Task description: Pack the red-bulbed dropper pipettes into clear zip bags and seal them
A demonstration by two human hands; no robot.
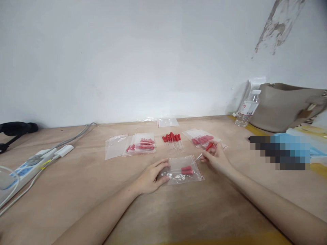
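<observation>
A clear zip bag [176, 179] lies flat in front of me with two red-bulbed droppers [187, 170] inside, their thin stems pointing left. My left hand [154, 176] holds this bag's left end, thumb at the near corner and fingers at the far one. Between the fingertips of my right hand [216, 156] is a dropper [209, 146], red bulb up and glass tip slanting down-left toward the bag's red-edged right end. Just beyond, a fan of loose droppers [171, 137] rests on the table, bulbs facing away from me.
Filled bags [140, 144] overlap at left beside flat bags [116, 146]; more filled bags [201, 137] lie behind my right hand. Another bag [168, 122] is by the wall. A power strip [33, 168] with cables sits left; a water bottle [247, 109] and grey-brown bag [278, 105] stand right.
</observation>
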